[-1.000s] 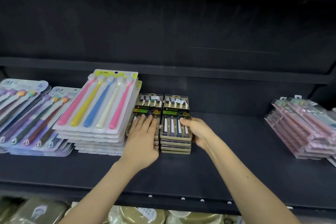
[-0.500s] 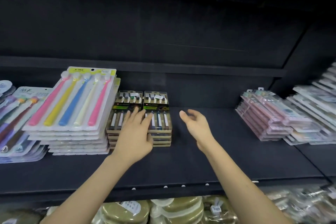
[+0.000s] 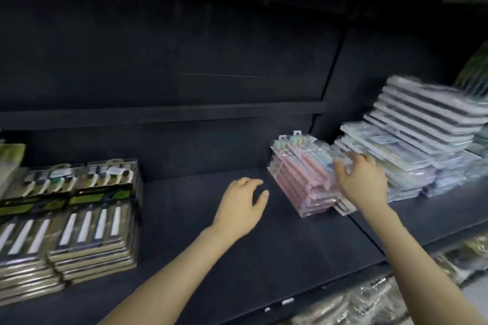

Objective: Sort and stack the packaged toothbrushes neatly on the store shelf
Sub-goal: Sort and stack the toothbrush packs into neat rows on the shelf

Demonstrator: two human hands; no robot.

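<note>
A stack of pink toothbrush packs point(image 3: 298, 179) lies skewed on the dark shelf point(image 3: 200, 232), right of the middle. My right hand point(image 3: 361, 179) rests with spread fingers on the stack's right top edge; whether it grips a pack is unclear. My left hand point(image 3: 244, 202) hovers open over bare shelf just left of the pink stack, holding nothing. At the far left, two side-by-side stacks of black-and-gold toothbrush packs point(image 3: 79, 219) stand squared against each other. The picture is blurred by motion.
Tall stacks of white and pale packs point(image 3: 422, 134) fill the neighbouring shelf section at the right, touching the pink stack. A shelf back rail point(image 3: 158, 113) runs behind. Bagged goods point(image 3: 356, 303) lie on the shelf below.
The view has swung right. Both hands left the black-and-gold stacks and moved right; my right hand now lies on the pink stack, my left hand is over bare shelf.
</note>
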